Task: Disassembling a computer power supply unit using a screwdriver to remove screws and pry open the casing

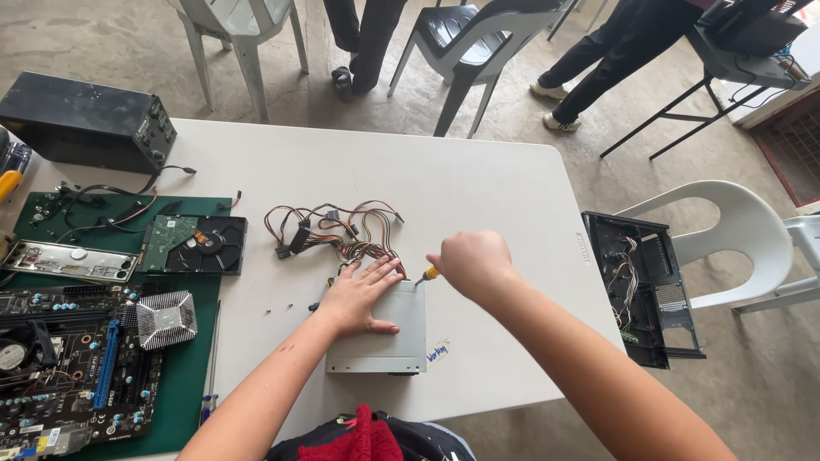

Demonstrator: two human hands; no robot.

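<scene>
Right hand's (pixel 471 260) grip holds screwdriver (pixel 427 275) on boxy grey power supply (pixel 380 333).

Small white label (pixel 438 352) (blue handwriting) on table, beside grey metal box (pixel 380 329).

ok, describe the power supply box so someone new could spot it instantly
Start at the white table and go to its near edge, right of the green mat. The power supply is the flat grey metal box under the left hand, with the right hand holding a yellow-handled screwdriver at its far corner. Unlike the bare boards nearby, it trails a bundle of coloured wires.
</scene>
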